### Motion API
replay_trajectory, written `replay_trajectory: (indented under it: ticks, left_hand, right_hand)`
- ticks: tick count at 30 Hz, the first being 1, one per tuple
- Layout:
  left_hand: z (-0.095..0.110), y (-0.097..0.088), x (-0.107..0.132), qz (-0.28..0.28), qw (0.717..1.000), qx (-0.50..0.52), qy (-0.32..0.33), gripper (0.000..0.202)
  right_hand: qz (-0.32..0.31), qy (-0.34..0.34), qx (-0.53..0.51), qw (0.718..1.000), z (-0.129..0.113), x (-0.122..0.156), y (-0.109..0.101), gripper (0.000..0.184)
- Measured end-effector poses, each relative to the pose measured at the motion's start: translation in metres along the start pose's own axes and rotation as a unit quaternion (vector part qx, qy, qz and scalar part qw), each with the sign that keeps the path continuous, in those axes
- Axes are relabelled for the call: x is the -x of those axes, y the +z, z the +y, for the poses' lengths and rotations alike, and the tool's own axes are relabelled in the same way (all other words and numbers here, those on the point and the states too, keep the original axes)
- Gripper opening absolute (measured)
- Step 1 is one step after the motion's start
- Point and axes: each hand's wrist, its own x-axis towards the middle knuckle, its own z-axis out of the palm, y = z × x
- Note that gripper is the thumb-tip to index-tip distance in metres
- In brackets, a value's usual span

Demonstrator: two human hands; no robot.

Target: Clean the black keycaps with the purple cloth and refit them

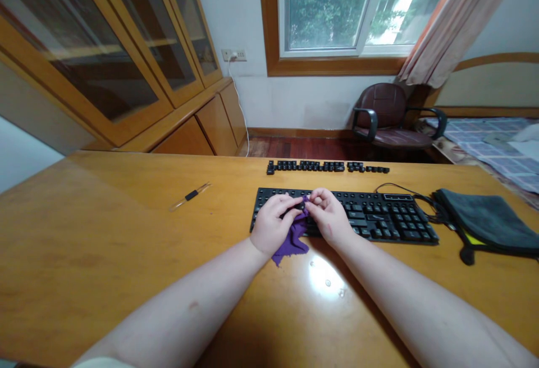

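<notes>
1. Over the black keyboard (pixel 379 216), the left hand (pixel 273 225) and right hand (pixel 329 216) are closed together, their fingertips pinching a small dark piece (pixel 302 206), probably a keycap, though the fingers partly hide it. A purple cloth (pixel 292 240) bunches under the left hand and spills onto the tabletop (pixel 84 244).
2. Slick or shifting fingers could drop that piece among the keys.
3. Beyond the keyboard lies a row of loose black keycaps (pixel 307 166); a careless sweep of the cloth could scatter them.
4. Farther out, a dark grey towel (pixel 484 222) lies right, a slim clear stick (pixel 190 194) left; the stick could roll if knocked.
</notes>
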Motion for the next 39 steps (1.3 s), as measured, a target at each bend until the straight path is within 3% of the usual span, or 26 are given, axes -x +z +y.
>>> replay_trajectory:
  ticks: [11,17,24,33,39]
  left_hand:
    - [-0.005,0.0011,-0.0016,0.033,0.997,-0.001,-0.068,0.023]
    - [-0.0057,0.0019,-0.0008,0.008,0.999,0.002,-0.033,0.025]
    - [-0.0046,0.0018,-0.0003,-0.012,1.0,0.014,0.017,0.025]
    - [-0.0022,-0.0002,-0.0017,0.002,1.0,0.008,-0.024,0.021]
    - [-0.0027,-0.001,-0.0019,-0.027,1.0,0.006,-0.015,0.023]
  right_hand:
    - [0.02,0.004,0.018,1.0,-0.0017,0.0022,0.0005,0.036]
    - [0.0,0.05,0.02,0.999,-0.002,0.0025,0.0035,0.046]
    - [0.0,0.059,0.024,0.998,-0.0057,0.0007,0.0023,0.04]
    - [-0.005,0.065,-0.021,0.998,0.0016,-0.0027,-0.0033,0.036]
    - [-0.021,0.076,-0.031,0.996,-0.0001,-0.0015,-0.004,0.04]
